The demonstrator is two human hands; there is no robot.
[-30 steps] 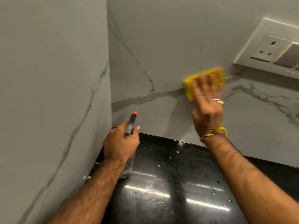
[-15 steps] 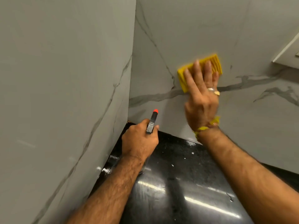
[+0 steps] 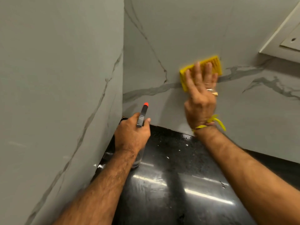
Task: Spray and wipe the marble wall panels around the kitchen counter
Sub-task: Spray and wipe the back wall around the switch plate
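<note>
A folded yellow cloth (image 3: pixel 212 63) lies flat against the back marble wall panel (image 3: pixel 186 30), over a grey vein. My right hand (image 3: pixel 201 98) presses it to the wall with straight, spread fingers. My left hand (image 3: pixel 131 135) grips a clear spray bottle (image 3: pixel 137 159) above the black counter (image 3: pixel 178 184) near the corner. The bottle's dark head with its orange nozzle tip (image 3: pixel 146 104) points up at the back panel. Most of the bottle is hidden behind my hand and wrist. The left marble wall panel (image 3: pixel 56 95) meets the back one at the corner.
A white switch and socket plate (image 3: pixel 282 41) sticks out of the back panel at the upper right. The glossy black counter carries small white specks and light reflections. A yellow thread is tied around my right wrist (image 3: pixel 211 122).
My right hand has carried the cloth leftwards along the back panel, away from the socket plate and towards the corner. The view has shifted left. My left hand keeps its hold on the bottle.
</note>
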